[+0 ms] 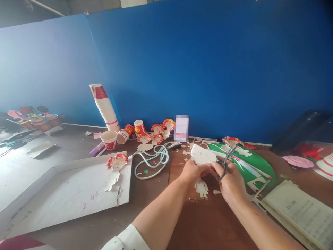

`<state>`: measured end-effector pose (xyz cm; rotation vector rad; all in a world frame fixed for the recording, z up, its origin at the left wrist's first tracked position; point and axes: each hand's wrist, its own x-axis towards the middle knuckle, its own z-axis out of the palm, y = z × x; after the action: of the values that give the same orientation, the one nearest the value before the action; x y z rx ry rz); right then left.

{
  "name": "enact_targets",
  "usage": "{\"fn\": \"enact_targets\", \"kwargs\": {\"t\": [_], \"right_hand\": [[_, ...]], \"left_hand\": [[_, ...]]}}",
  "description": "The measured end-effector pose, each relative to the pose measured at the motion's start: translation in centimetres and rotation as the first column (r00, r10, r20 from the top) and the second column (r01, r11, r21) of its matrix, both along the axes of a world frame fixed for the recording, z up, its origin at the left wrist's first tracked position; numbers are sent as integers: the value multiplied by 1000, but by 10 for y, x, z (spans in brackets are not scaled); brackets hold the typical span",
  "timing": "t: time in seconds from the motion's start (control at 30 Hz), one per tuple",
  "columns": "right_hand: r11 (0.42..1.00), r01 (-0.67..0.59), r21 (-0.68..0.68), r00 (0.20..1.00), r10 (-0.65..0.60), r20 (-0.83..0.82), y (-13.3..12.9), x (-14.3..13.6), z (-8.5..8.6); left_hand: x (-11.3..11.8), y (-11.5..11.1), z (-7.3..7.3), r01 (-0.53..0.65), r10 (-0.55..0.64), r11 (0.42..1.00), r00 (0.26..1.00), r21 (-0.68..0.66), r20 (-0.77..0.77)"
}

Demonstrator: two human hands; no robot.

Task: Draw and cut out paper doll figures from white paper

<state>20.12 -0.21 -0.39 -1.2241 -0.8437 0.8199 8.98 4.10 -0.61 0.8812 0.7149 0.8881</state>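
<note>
My left hand [194, 171] is closed on a piece of white paper [204, 155], pinching it near its lower edge. Close beside it, my right hand [231, 180] grips a pair of dark scissors [228, 158], whose blades point up and away to the right. The fingertips of both hands nearly meet at the paper, so I cannot tell whether they touch. A white paper doll body [201, 189] lies on the brown table just below my hands. Small paper scraps are scattered around them.
On the left, a white box lid [65, 194] holds a paper doll [117, 163] with red-and-yellow hair. Behind are a tall cup stack [105, 107], a coiled pale cable [163, 159] and more dolls [157, 129]. A green disc [262, 163] and an open book [299, 208] lie right.
</note>
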Motion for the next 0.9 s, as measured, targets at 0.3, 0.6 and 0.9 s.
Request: {"fn": "enact_targets", "kwargs": {"t": [0.3,0.6,0.9], "right_hand": [[979,-121,-162,992,114,-57,-6,1,0],[823,-437,-363,874,484,43,-16,-5,13],[807,-379,-452,858,490,155,-14,4,12]], "left_hand": [[-10,13,-1,-185,190,981,978,-65,81],[-26,26,1,-166,165,986,968,-10,187],[-26,30,-4,-121,111,986,990,118,93]]}}
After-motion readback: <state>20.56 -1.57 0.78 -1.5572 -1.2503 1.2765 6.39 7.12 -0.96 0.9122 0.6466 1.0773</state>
